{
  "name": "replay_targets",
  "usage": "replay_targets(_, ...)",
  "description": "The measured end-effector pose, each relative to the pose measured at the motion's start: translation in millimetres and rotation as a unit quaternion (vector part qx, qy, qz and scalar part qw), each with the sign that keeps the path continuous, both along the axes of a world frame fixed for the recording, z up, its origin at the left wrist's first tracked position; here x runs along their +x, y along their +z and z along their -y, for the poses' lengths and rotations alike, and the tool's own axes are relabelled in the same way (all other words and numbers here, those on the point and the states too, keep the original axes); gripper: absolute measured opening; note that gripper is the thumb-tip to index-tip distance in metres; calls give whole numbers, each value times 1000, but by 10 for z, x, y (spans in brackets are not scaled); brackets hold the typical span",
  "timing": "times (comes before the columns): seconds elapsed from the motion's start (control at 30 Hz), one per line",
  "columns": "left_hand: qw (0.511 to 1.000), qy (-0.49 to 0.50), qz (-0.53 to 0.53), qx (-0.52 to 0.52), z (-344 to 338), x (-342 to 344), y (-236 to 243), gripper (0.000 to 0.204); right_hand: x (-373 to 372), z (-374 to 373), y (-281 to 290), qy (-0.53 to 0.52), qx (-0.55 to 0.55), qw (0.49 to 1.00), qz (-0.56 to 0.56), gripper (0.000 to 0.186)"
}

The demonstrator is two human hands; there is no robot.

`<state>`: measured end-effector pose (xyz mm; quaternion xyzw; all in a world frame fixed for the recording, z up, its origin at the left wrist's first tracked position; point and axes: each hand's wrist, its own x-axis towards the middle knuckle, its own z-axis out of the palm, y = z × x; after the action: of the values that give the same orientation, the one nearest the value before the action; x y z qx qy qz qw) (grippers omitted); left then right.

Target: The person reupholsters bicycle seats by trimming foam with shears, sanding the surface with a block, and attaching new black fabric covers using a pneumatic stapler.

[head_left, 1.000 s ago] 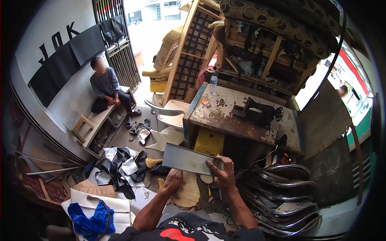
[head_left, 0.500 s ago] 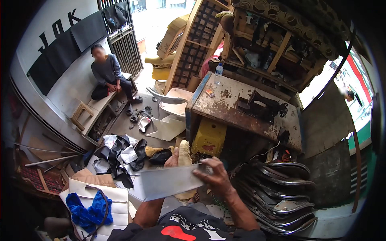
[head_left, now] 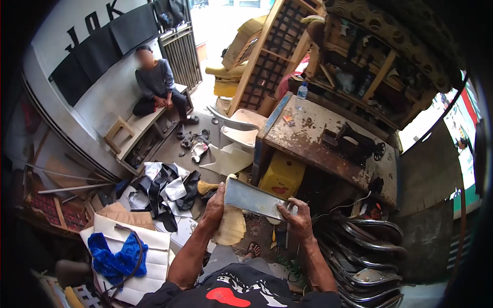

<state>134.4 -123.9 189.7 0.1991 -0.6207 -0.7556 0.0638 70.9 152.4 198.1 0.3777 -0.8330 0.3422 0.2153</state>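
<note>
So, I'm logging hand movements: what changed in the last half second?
The right hand has moved the blade forward, from across the near part of the foam to its far end. The left hand stays on the foam; nothing was visibly taken hold of or let go. The seated person and sewing machine stayed put.

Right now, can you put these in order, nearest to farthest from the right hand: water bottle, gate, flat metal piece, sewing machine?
1. Flat metal piece: in the right hand.
2. Sewing machine: on the table, ahead and right.
3. Water bottle: table's far corner.
4. Gate: far back, left.
</note>
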Motion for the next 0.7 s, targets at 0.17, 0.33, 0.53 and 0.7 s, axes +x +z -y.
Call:
replay_targets(0.17,984,61,63,-153,310,-61,-227,69,33,420,-69,203,140,969,-9,52)
replay_targets(0.33,988,50,51,140,730,-81,-386,65,-279,758,-215,113,112,987,28,55)
replay_targets(0.53,977,119,179,19,981,-183,-1078,66,-321,1022,-1213,188,109,969,118,76)
replay_targets(0.7,945,239,139,176,1243,-69,-2061,54,-659,726,-2940,-22,201,911,359,82)
